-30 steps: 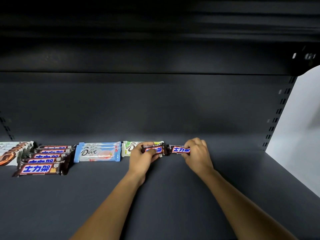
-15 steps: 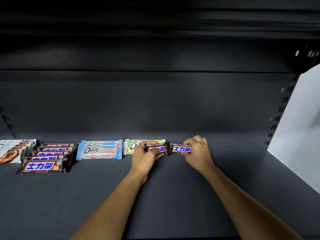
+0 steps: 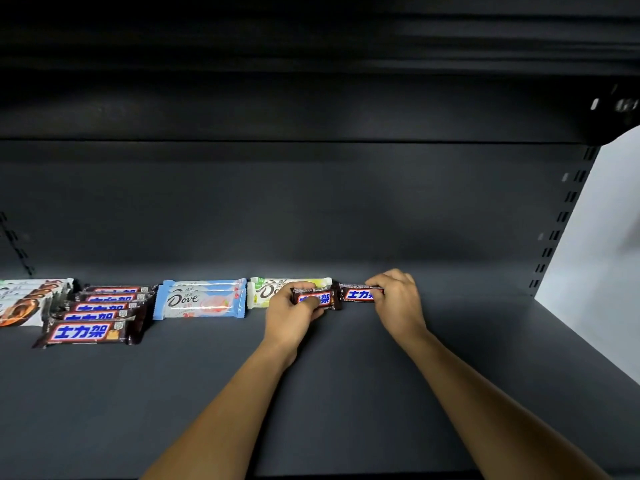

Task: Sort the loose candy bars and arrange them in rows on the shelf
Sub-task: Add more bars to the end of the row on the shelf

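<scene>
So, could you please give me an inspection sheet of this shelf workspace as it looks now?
Surface: dark grey shelf.
Job's things: at the back, left to right: white-and-brown bars, brown bar row, blue Dove stack, green Dove bar; left small bar and right small bar are held.
Clutter: nothing seen.
Hands: left hand grips left small bar; right hand pinches right small bar.
Cables: nothing seen.
Surroundings: upper shelf overhead, slotted upright and white wall at right.

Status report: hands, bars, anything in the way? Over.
Left hand grips left brown bar; right hand grips right brown bar. Bars end to end at the green-white Dove pack's right end. Nothing seen blocking the shelf beside them.
</scene>
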Demonstrator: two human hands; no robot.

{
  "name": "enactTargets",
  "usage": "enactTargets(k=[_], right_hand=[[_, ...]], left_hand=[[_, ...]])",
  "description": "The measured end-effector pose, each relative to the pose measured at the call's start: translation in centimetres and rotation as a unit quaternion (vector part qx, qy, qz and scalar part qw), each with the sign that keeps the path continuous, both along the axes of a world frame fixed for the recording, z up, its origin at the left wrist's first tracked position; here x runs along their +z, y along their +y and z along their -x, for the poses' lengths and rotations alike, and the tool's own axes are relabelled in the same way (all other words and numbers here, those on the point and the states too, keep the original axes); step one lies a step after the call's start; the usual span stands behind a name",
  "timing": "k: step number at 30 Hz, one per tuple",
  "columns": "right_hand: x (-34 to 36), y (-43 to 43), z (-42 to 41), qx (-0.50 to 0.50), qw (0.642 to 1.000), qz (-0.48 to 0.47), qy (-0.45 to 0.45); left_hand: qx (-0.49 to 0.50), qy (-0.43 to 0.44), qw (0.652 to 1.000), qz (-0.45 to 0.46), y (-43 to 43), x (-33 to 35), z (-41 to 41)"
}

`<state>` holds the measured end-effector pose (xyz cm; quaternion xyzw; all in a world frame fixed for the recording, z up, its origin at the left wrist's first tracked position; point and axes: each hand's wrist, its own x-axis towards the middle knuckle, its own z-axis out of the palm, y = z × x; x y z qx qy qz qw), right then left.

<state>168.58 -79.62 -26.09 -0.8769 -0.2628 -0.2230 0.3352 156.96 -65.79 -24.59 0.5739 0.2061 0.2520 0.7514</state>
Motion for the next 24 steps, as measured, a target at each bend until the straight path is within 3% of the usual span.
enactTargets(k=[18,24], right_hand=[[0.4,-0.8,0.2,-0.008,1.0,0.011,0.002],[1.5,-0.1,1.3,0.009,0.996,-0.028,-0.089]], left_hand=[[0.008,-0.026,1.0,0.014,-0.2,0.5,0.7],[-0.002,-0.034,0.999,0.023,-0.4,0.8,0.8]])
